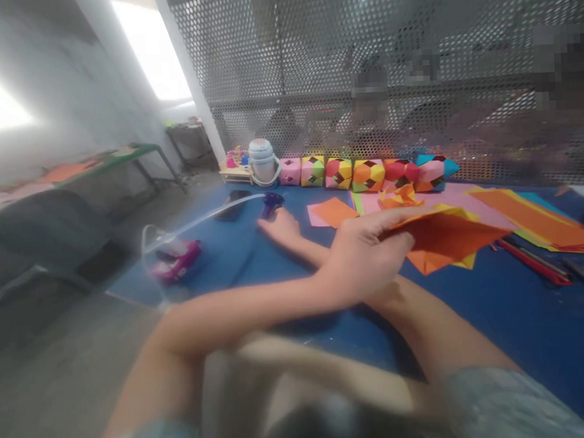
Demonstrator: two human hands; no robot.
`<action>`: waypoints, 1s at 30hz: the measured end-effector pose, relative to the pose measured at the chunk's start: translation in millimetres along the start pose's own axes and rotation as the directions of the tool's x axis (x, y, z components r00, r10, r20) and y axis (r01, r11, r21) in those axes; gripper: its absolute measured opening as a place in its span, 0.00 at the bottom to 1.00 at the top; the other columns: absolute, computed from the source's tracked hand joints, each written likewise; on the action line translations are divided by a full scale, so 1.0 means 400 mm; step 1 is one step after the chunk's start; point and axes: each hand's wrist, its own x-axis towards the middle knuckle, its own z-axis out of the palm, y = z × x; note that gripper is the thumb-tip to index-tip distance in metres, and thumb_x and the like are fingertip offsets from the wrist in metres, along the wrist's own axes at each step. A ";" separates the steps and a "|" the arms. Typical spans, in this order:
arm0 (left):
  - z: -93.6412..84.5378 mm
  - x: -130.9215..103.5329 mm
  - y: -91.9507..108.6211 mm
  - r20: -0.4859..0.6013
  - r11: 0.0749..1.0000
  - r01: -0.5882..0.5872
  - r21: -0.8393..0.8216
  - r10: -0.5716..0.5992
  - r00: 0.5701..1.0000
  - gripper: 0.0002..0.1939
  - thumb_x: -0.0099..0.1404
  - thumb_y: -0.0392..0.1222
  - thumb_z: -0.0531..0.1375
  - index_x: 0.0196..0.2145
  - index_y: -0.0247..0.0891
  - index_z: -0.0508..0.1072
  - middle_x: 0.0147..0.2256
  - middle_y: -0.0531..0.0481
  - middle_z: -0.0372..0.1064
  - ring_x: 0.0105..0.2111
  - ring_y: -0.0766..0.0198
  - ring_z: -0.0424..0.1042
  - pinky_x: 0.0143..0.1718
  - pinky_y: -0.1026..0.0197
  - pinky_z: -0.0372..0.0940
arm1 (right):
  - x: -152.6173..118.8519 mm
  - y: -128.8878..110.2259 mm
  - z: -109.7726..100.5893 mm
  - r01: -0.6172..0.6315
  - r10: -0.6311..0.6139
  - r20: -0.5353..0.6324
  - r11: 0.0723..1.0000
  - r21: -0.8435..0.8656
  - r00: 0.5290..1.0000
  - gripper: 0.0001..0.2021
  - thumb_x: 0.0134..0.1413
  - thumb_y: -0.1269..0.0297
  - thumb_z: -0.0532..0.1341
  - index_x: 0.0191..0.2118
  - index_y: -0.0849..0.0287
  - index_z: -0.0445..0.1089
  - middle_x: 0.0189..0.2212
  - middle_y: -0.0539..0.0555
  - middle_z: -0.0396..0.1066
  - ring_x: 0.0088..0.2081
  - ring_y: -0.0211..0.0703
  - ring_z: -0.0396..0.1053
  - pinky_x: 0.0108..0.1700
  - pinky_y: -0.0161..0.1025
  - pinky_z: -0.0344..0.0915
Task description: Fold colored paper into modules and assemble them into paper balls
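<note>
My forearms cross over the blue table, the left one above the right. At the centre right, my left hand (371,254) pinches a folded orange and yellow paper piece (450,238), which stretches out to the right of the fingers. Farther back and to the left, my right hand (281,227) has its fingers closed on a dark purple tool (272,203) with a white cord. The tool looks like a glue gun; its lower part is hidden by the fingers. Orange and pink sheets (337,212) lie between the two hands.
A row of multicoloured paper shapes (368,175) and a white jug (263,162) line the back, before a perforated metal screen. Coloured paper strips (538,215) and red pens (538,263) lie right. A magenta object (180,261) sits left, near a dark phone-like slab (233,205).
</note>
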 end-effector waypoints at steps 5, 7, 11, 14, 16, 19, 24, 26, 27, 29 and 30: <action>-0.021 -0.061 0.034 0.076 0.998 0.047 0.050 -0.050 0.996 0.20 0.56 0.23 0.52 0.39 0.34 0.78 0.43 0.48 0.77 0.46 0.61 0.74 0.51 0.62 0.68 | 0.042 -0.033 0.054 -0.178 0.173 -0.127 0.984 -0.027 0.977 0.24 0.51 0.54 0.64 0.46 0.71 0.66 0.47 0.73 0.69 0.52 0.63 0.65 0.53 0.53 0.56; -0.026 -0.078 0.039 0.104 0.995 0.064 0.076 -0.071 0.992 0.20 0.56 0.23 0.52 0.41 0.33 0.78 0.45 0.47 0.76 0.47 0.61 0.74 0.52 0.62 0.67 | 0.052 -0.035 0.062 -0.211 0.205 -0.161 0.977 -0.020 0.965 0.24 0.51 0.57 0.64 0.47 0.72 0.65 0.48 0.74 0.68 0.52 0.64 0.64 0.54 0.54 0.55; -0.026 -0.105 0.036 0.156 0.994 0.077 0.075 -0.088 0.984 0.21 0.57 0.24 0.50 0.41 0.35 0.78 0.45 0.49 0.76 0.47 0.61 0.74 0.52 0.62 0.68 | 0.059 -0.031 0.068 -0.231 0.231 -0.196 0.973 0.023 0.953 0.22 0.50 0.63 0.62 0.48 0.72 0.63 0.49 0.73 0.68 0.52 0.62 0.65 0.55 0.52 0.54; -0.021 -0.121 0.039 0.182 0.995 0.082 0.054 -0.091 0.979 0.21 0.57 0.25 0.50 0.40 0.35 0.78 0.44 0.48 0.76 0.46 0.61 0.74 0.51 0.62 0.68 | 0.057 -0.025 0.063 -0.224 0.236 -0.198 0.971 0.085 0.951 0.18 0.51 0.66 0.61 0.47 0.70 0.63 0.49 0.72 0.68 0.52 0.61 0.65 0.56 0.52 0.54; -0.020 -0.132 0.046 0.204 0.994 0.095 0.062 -0.106 0.973 0.20 0.56 0.25 0.51 0.40 0.34 0.78 0.44 0.47 0.76 0.46 0.61 0.74 0.51 0.62 0.68 | 0.054 -0.021 0.053 -0.214 0.241 -0.195 0.965 0.148 0.951 0.15 0.52 0.67 0.58 0.46 0.68 0.64 0.48 0.69 0.69 0.51 0.58 0.66 0.55 0.51 0.55; -0.022 -0.153 0.054 0.251 0.991 0.100 0.085 -0.118 0.961 0.19 0.57 0.26 0.52 0.41 0.35 0.78 0.43 0.47 0.77 0.45 0.61 0.75 0.49 0.63 0.69 | 0.048 -0.010 0.019 -0.179 0.232 -0.173 0.944 0.276 0.957 0.09 0.54 0.69 0.55 0.41 0.62 0.65 0.40 0.61 0.73 0.44 0.50 0.70 0.48 0.45 0.63; -0.042 -0.190 0.030 0.347 0.954 0.247 0.171 -0.293 0.891 0.19 0.59 0.28 0.52 0.43 0.34 0.78 0.41 0.47 0.77 0.40 0.62 0.76 0.43 0.66 0.70 | 0.019 0.048 -0.094 -0.130 0.194 -0.076 0.855 0.502 0.978 0.06 0.54 0.69 0.54 0.27 0.58 0.62 0.18 0.47 0.63 0.21 0.37 0.66 0.26 0.33 0.64; -0.053 -0.199 0.020 0.410 0.933 0.307 0.186 -0.358 0.839 0.17 0.60 0.30 0.54 0.43 0.34 0.78 0.42 0.46 0.77 0.42 0.62 0.76 0.44 0.66 0.69 | 0.001 0.086 -0.153 -0.133 0.192 -0.046 0.813 0.567 0.980 0.08 0.53 0.70 0.55 0.23 0.58 0.61 0.15 0.46 0.60 0.18 0.33 0.62 0.23 0.30 0.61; -0.057 -0.201 0.019 0.456 0.925 0.328 0.192 -0.380 0.805 0.16 0.60 0.31 0.54 0.42 0.34 0.78 0.42 0.47 0.77 0.42 0.62 0.76 0.44 0.66 0.68 | -0.009 0.106 -0.182 -0.131 0.188 -0.035 0.794 0.594 0.982 0.09 0.52 0.70 0.56 0.23 0.58 0.61 0.14 0.46 0.60 0.18 0.32 0.61 0.22 0.29 0.60; -0.062 -0.202 0.029 0.568 0.913 0.354 0.202 -0.404 0.717 0.14 0.62 0.33 0.55 0.41 0.34 0.78 0.42 0.46 0.77 0.41 0.62 0.76 0.43 0.66 0.68 | -0.025 0.145 -0.236 -0.135 0.201 -0.033 0.760 0.635 0.979 0.09 0.49 0.69 0.58 0.22 0.59 0.60 0.14 0.46 0.60 0.17 0.31 0.60 0.20 0.28 0.58; -0.062 -0.200 0.040 0.641 0.916 0.351 0.194 -0.389 0.661 0.15 0.62 0.34 0.55 0.41 0.33 0.78 0.42 0.45 0.77 0.41 0.61 0.76 0.43 0.66 0.68 | -0.032 0.162 -0.259 -0.139 0.217 -0.039 0.744 0.653 0.975 0.08 0.48 0.69 0.59 0.22 0.59 0.60 0.14 0.45 0.60 0.17 0.31 0.59 0.19 0.28 0.58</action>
